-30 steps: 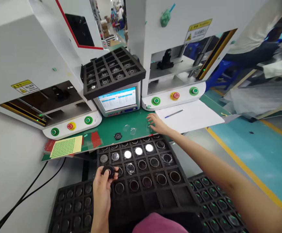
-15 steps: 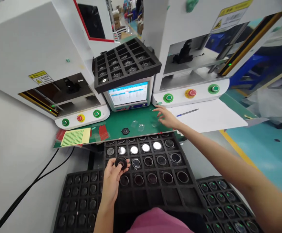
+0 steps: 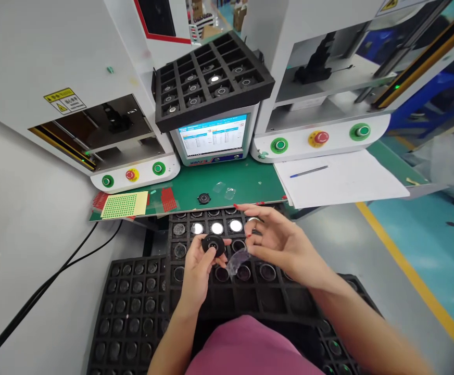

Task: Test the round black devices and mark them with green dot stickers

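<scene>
My left hand (image 3: 196, 268) grips a round black part, like a watch case (image 3: 213, 241), by its edge, with the thumb on its face. Between thumb and finger, my right hand (image 3: 284, 242) pinches a clear plastic film (image 3: 237, 261), which hangs just right of the part; its other fingers are spread. Both hands are over a black divided tray (image 3: 246, 299) that holds rows of round parts, some with bright reflective faces. On the green bench top lie a similar black part (image 3: 203, 198) and clear film pieces (image 3: 230, 194).
A screen (image 3: 213, 136) stands between two white machines, with a tilted black tray (image 3: 215, 107) above it. Left on the bench is a sheet of green dots (image 3: 124, 205); right are white paper (image 3: 340, 182) and a pen (image 3: 310, 172). Another tray (image 3: 127, 312) sits low at left.
My right hand has come from the bench back over the tray, close to my left hand, with a clear film in its fingers. The black part has shifted slightly up and right.
</scene>
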`<state>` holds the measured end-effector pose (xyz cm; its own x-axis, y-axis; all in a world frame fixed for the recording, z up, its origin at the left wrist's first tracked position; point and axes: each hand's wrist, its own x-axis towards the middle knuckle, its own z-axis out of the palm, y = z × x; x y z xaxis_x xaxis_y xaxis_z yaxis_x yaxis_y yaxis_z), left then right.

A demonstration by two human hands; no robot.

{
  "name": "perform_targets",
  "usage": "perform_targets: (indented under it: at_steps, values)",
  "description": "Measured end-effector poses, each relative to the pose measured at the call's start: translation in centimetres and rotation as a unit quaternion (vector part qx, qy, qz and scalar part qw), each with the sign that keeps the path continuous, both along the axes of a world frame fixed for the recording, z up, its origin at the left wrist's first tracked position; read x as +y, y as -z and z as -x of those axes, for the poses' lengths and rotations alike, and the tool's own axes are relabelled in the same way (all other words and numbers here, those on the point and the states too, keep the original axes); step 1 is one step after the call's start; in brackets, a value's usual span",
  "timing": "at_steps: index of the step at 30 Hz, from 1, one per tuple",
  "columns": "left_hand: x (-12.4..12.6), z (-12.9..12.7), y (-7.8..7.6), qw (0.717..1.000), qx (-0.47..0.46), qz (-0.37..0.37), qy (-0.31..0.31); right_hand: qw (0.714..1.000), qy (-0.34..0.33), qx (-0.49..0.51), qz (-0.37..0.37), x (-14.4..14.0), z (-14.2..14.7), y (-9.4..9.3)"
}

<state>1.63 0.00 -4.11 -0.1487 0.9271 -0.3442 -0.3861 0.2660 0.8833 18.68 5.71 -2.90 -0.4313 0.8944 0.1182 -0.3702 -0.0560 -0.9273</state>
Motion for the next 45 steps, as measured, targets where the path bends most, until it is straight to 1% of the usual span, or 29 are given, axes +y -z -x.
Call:
perform_targets:
  at_steps: [6, 9, 12, 16, 22, 28, 32, 34, 36, 39, 41, 43, 45]
  values:
    - [-0.7, -0.5, 0.9, 0.998, 0.006, -0.056, 0.030, 0.998, 0.026, 0.017, 0.049, -0.9, 1.8, 1.6]
    - [-1.0, -0.3, 1.1, 0.997, 0.028, -0.066, 0.042, 0.998, 0.027, 0.010, 0.058, -0.9, 2.0, 1.8]
    - [-1.2, -0.2, 1.0, 0.994, 0.062, -0.071, 0.055, 0.998, 0.017, 0.009, 0.064, -0.9, 2.1, 1.8]
    - [-1.1, -0.3, 0.7, 0.992, 0.096, -0.051, 0.056, 0.998, 0.035, 0.003, 0.054, -0.8, 2.2, 1.8]
    - [-1.0, -0.6, 0.7, 0.993, 0.107, -0.025, 0.047, 0.997, 0.069, -0.010, 0.024, -1.2, 2.1, 1.9]
    - [-1.1, -0.7, 0.8, 0.993, 0.105, -0.026, 0.054, 0.994, 0.106, -0.019, -0.021, -1.6, 2.0, 2.0]
    - [-1.1, -1.0, 0.5, 0.990, 0.127, -0.031, 0.057, 0.992, 0.116, -0.037, -0.017, -1.5, 2.3, 2.6]
    - [-1.1, -0.8, 0.6, 0.988, 0.142, -0.034, 0.059, 0.988, 0.144, -0.051, -0.014, -1.4, 2.1, 3.0]
    - [-1.4, 0.0, 1.4, 0.983, 0.172, -0.031, 0.058, 0.979, 0.192, -0.065, -0.009, -1.4, 1.6, 3.3]
    - [-2.8, 3.0, 3.6, 0.959, 0.276, -0.006, 0.057, 0.966, 0.242, -0.089, 0.007, -1.9, -0.1, 3.9]
    - [-4.6, 5.7, 5.4, 0.937, 0.346, 0.015, 0.050, 0.960, 0.256, -0.107, 0.028, -2.5, -1.5, 4.6]
    - [-7.1, 8.3, 7.1, 0.913, 0.406, 0.026, 0.027, 0.954, 0.267, -0.126, 0.054, -3.2, -2.8, 5.5]
    - [-9.8, 10.2, 8.5, 0.876, 0.481, 0.022, 0.002, 0.948, 0.276, -0.138, 0.080, -3.8, -3.7, 6.5]
